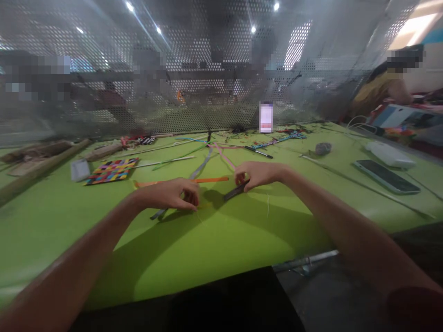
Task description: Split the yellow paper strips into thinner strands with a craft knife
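No legible writing anywhere. My left hand (pixel 171 194) pinches the orange strip (pixel 207 180), long axis running left-right. My right hand (pixel 256 174) grips a dark tool (pixel 235 191), angled down-left.

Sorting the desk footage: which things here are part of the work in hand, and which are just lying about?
In hand: left hand, orange strip, grey strip; right hand, dark strip, pink strip.

Lying about: woven mat, phone, pen.

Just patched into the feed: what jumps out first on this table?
Two hands meet mid-table on the green table: the left hand pinches an orange strip, the right hand grips a dark strip. A bright woven mat lies to the left, a phone to the right.
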### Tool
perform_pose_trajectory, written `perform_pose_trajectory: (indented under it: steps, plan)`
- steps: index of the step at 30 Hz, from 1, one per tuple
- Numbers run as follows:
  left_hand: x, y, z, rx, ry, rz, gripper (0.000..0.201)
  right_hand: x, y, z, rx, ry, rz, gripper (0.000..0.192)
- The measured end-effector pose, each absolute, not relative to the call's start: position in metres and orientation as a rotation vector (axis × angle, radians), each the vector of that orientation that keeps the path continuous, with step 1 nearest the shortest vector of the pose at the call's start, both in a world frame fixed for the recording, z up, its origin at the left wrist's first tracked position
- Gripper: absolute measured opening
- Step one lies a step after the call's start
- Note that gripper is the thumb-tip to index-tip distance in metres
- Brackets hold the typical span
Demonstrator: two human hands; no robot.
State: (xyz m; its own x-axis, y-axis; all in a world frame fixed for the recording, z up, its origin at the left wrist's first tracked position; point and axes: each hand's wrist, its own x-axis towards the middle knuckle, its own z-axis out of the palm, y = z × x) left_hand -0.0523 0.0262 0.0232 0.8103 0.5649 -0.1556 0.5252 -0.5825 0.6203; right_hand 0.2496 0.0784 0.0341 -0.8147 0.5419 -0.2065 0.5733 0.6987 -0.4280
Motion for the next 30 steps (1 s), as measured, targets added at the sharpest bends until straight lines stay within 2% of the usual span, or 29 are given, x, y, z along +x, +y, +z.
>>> perform_pose_trajectory:
  steps: [4, 12, 22, 27, 30]
  plan:
    - [-0.056, 0.028, 0.025, 2.305, 0.923, 0.23, 0.019, 0.25, 0.078, 0.039, 0.973, 2.912, -0.738, 0.017]
    - [-0.101, 0.052, 0.028, 1.954, 1.31, 0.998, 0.032, 0.248, 0.075, 0.044, 1.1, 3.146, -0.82, 0.02]
    - [-0.115, 0.053, 0.04, 1.919, 1.459, 1.329, 0.039, 0.25, 0.081, 0.04, 1.345, 3.204, -0.676, 0.014]
    - [-0.115, 0.045, 0.055, 1.68, 1.219, 1.795, 0.045, 0.249, 0.08, 0.043, 1.675, 3.211, -0.76, 0.014]
    - [-0.106, 0.029, 0.072, 1.49, 0.79, 1.901, 0.04, 0.248, 0.077, 0.047, 1.791, 3.008, -1.193, 0.016]
